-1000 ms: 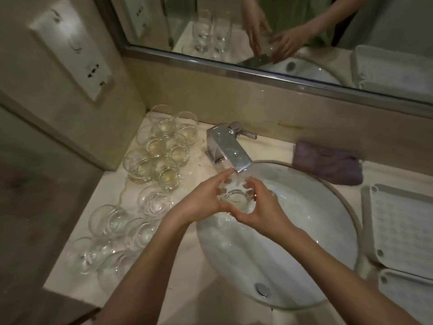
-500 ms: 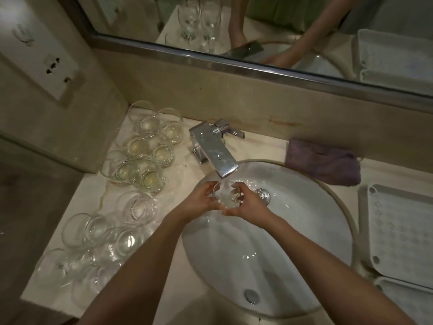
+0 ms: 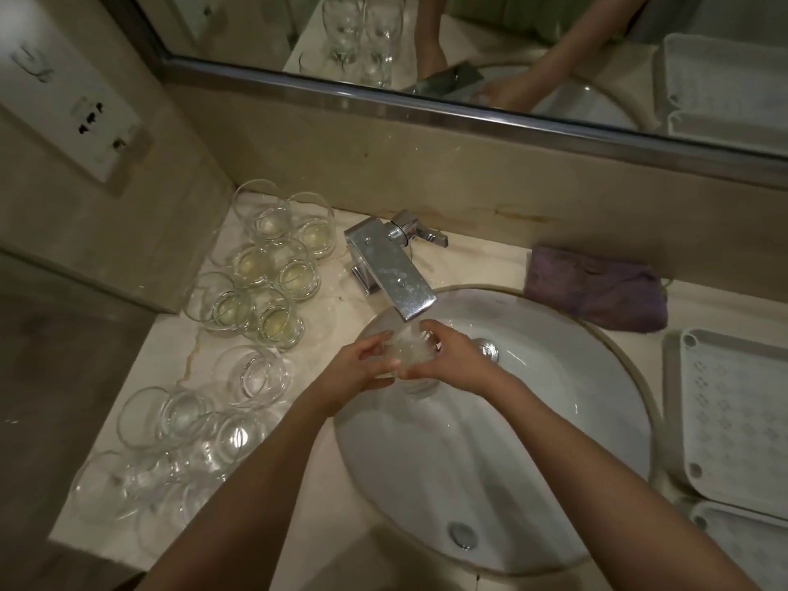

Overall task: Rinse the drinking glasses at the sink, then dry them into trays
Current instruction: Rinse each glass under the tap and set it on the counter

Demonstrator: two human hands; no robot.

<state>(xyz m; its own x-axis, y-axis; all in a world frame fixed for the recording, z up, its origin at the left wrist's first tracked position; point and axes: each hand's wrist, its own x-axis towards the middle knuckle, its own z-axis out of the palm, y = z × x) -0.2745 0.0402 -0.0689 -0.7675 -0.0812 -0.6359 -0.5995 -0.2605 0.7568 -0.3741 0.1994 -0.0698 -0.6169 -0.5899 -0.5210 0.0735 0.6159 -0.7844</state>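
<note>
Head view, item in hand: one clear drinking glass (image 3: pixel 408 351), short and rounded, held under the spout of the chrome faucet (image 3: pixel 390 266) over the white sink (image 3: pixel 554 403); water streams onto it, so its outline is blurred. Left hand (image 3: pixel 356 371) curls round its left side; right hand (image 3: pixel 458 356) curls round its right side; both grip the wall, not the rim.

Handling, as judged: rigid, light, brittle; wet glass is slippery, so a hold round the widest part of the body with fingers opposite the thumb looks safest; a knock against the faucet or the basin could chip it.

Stock awaiting: cluster of glasses (image 3: pixel 264 270) on the table (image 3: pixel 324 496) left of the sink, several with pale yellowish dregs; nearer glasses (image 3: pixel 179 424) look empty.

Destination: white perforated tray (image 3: pixel 733 415) right of the sink; a second tray (image 3: pixel 742 543) in front of it; purple cloth (image 3: pixel 597 287) behind the sink.
</note>
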